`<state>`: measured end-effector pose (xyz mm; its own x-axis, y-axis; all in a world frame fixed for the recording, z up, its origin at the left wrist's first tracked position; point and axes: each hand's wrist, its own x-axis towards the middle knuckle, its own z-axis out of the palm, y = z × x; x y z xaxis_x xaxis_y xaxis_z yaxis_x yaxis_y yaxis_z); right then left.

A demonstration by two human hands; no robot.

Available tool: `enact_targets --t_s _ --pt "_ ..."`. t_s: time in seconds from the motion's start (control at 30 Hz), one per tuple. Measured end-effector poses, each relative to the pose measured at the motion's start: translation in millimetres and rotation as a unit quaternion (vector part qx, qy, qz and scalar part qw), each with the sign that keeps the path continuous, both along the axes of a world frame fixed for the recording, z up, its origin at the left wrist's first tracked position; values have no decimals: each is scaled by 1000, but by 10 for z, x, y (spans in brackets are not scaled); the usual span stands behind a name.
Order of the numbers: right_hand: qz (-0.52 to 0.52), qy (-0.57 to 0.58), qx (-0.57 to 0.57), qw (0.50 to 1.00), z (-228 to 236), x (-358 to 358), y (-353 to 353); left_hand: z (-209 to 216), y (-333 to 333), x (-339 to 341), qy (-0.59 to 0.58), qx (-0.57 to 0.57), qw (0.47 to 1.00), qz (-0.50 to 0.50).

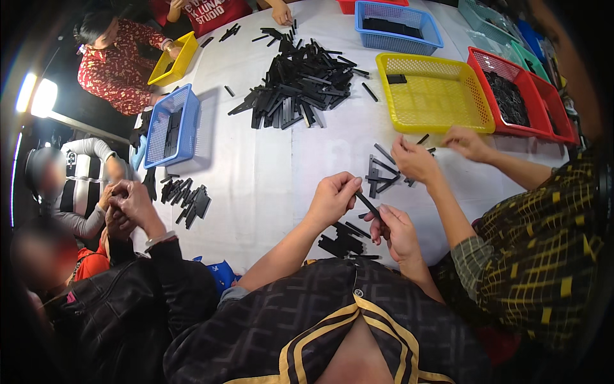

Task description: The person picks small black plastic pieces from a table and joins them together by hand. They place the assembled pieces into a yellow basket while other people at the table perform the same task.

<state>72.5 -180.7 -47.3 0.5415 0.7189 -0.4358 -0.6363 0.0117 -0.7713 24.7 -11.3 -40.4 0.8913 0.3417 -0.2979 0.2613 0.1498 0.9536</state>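
Note:
Between my two hands a thin black strip (367, 205) is held at a slant above the table. My left hand (335, 200) pinches its upper left end between thumb and fingers. Its lower right end is gripped by my right hand (395, 234). Just below and between my forearms lies a small pile of black strips (345, 242) on the white cloth. Another loose group of black strips (382, 171) lies a little beyond my hands, to the right. What the strip is for, or its exact kind, I cannot make out.
A large heap of black strips (300, 83) covers the far middle of the white table (256, 160). Beyond stand a yellow basket (435, 118), a blue basket (400, 41) and red baskets (511, 125). A co-worker's hands (416, 160) work close on my right; another person's hands (131, 208) are at left.

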Motion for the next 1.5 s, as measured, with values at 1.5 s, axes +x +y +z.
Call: enact_targets --t_s 1.5 --pt "-142 -229 -96 958 -10 53 -298 114 -558 -253 99 -47 963 -244"
